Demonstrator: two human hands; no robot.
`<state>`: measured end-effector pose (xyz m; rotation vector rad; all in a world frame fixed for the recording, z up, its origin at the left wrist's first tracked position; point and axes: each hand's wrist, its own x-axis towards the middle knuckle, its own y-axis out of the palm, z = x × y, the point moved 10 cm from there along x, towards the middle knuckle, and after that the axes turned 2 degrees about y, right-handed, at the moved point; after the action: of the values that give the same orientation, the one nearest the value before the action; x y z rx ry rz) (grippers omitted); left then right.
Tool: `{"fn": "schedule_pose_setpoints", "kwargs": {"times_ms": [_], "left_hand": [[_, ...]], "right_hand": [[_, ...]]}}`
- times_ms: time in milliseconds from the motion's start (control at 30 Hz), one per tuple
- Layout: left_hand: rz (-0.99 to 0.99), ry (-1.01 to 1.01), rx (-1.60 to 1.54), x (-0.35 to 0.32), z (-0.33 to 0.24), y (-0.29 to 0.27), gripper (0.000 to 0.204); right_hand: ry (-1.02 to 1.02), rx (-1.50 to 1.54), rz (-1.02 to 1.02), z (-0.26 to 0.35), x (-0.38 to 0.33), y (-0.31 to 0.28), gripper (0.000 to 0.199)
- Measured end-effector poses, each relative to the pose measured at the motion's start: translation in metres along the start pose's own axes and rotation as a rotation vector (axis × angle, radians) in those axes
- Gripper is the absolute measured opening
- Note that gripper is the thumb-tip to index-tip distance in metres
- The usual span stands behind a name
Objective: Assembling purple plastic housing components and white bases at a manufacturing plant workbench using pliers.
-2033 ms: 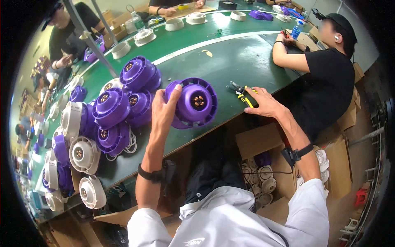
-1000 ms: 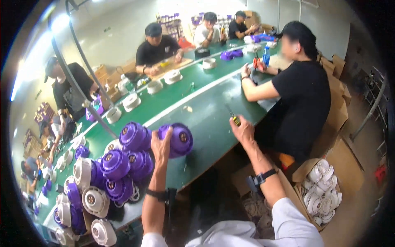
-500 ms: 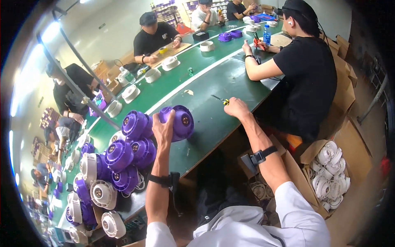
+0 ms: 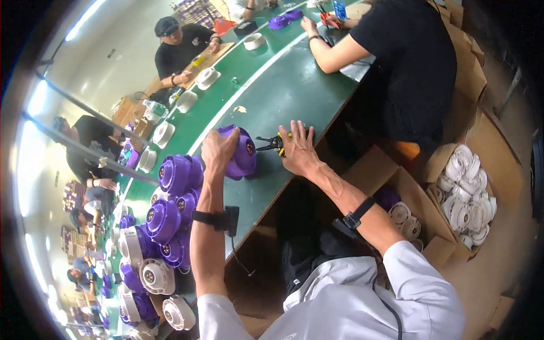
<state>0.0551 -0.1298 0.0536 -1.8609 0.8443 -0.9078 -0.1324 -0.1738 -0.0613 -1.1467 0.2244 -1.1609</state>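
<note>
From here I judge the purple housing (image 4: pixel 245 157) over the tabletop (image 4: pixel 289 102) light, stiff and slick, best held by its side, where my left hand's (image 4: pixel 219 149) fingers clamp it; my right hand's (image 4: pixel 300 154) fingers stretch at the pliers (image 4: pixel 273 144), their grip unclear.

Bright tube lighting, heavy fisheye bend.
Strip lights (image 4: pixel 37 97) blown out, far left of left fingers (image 4: pixel 230 141); pale sheen on tabletop (image 4: pixel 283 96) beyond right fingers (image 4: pixel 294 130); deep shadow under table, below both; frame edges black, far-left background soft.
</note>
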Motion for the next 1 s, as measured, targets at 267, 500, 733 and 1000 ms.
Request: {"fn": "schedule_pose_setpoints", "kwargs": {"times_ms": [267,500,733,1000], "left_hand": [[0.000,0.018,0.108,0.004,-0.026,0.006,0.061],[-0.010,0.054,0.107,-0.002,-0.043,0.008,0.057],[0.033,0.047,0.157,-0.008,-0.049,0.011,0.055],[0.021,0.060,-0.008,-0.005,-0.034,0.006,0.083]], "right_hand": [[-0.038,0.020,-0.042,0.000,-0.003,0.001,0.060],[-0.030,-0.063,-0.152,0.003,-0.002,0.004,0.065],[-0.167,-0.059,-0.187,0.011,-0.001,-0.005,0.048],[-0.229,-0.116,-0.153,0.016,0.007,-0.003,0.035]]}}
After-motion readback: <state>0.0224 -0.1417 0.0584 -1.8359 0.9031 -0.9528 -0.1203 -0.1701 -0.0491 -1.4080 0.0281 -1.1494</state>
